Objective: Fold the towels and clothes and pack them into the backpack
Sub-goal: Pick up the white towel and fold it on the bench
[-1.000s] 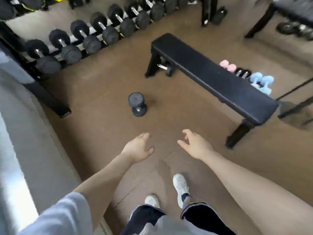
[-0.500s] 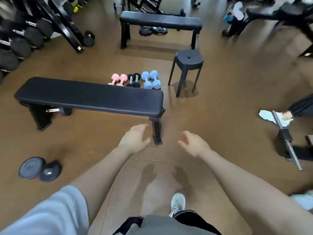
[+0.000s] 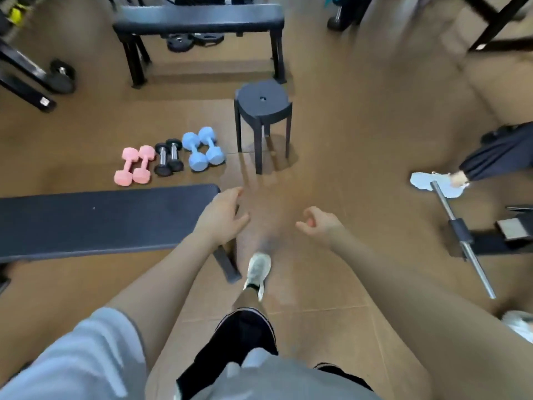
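Neither towels, clothes nor backpack show anywhere in frame, so with the left hand (image 3: 220, 219) at centre loosely spread and the right hand (image 3: 318, 223) loosely curled (both holding nothing), walking past the bench (image 3: 95, 220) at middle left while scanning seems wisest.

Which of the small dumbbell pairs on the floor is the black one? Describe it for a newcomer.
Start at the near black bench; beyond its far edge, three dumbbell pairs line the floor. The black pair sits between the pink pair and blue pair, the only one with shiny metal handles.
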Motion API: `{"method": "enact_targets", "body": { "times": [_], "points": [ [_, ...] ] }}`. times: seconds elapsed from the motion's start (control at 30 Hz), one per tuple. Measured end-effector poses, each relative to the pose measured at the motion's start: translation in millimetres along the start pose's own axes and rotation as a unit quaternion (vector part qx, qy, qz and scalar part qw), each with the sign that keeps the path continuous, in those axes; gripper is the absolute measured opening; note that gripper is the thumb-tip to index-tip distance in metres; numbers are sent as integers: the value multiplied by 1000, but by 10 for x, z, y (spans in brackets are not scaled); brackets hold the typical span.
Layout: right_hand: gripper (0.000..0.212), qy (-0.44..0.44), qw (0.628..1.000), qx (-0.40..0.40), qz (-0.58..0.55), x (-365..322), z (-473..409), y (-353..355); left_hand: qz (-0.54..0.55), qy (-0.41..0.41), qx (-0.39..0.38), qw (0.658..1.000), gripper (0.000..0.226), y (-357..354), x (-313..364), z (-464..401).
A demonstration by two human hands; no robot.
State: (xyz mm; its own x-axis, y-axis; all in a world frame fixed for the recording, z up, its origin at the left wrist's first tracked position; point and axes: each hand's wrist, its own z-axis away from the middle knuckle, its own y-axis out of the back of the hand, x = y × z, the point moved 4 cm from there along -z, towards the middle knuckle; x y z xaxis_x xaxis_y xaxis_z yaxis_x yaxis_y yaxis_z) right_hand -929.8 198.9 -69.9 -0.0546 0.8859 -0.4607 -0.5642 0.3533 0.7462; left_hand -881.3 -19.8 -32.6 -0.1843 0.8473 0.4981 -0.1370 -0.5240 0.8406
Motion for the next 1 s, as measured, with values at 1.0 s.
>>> {"method": "enact_targets", "body": {
  "times": [1.0],
  "points": [
    [48, -72, 994, 79, 15, 2009, -5612, 5449, 11, -97, -71, 993, 61, 227, 3153, -7681]
  ]
}}
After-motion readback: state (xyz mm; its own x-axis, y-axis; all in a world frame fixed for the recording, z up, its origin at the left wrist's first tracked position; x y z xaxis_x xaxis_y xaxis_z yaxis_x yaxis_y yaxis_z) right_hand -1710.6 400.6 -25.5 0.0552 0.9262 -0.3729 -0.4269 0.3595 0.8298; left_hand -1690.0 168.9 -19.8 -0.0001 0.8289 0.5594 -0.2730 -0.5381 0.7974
